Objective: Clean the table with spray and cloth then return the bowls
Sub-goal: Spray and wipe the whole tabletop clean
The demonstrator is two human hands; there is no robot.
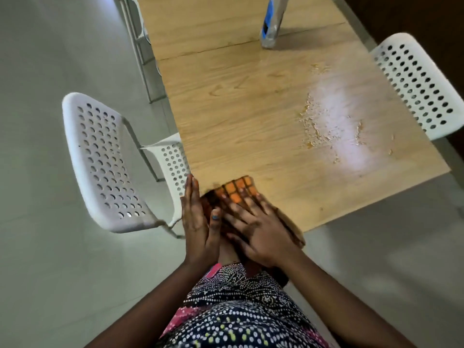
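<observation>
Stood at the near left corner of the worktop (251, 116), both hands over an orange checked cloth (238, 189). Right hand (261, 232) pressed flat on the cloth, fingers (241, 204) straight and spread apart, most likely to bear down and drag it across the wood. Left hand (198, 222) held edge-on beside the worktop's side, fingers straight and together, touching the cloth's left margin; probably set there as a stop, to catch whatever got swept off or to keep the cloth from sliding over the edge. Blurred by motion, so exact contact hard to judge.

Wet patch (334, 126) of droplets and glare lay well apart on the right half, not yet wiped, so most of the cleaning seemingly still ahead. Spray bottle (270, 23) stood upright at the far end, clear of the wiping path; blue label present, no readable writing. No bowls seen anywhere. White perforated chairs flanked the worktop: left chair (105, 162), right chair (416, 84). No brand marks legible on anything.
</observation>
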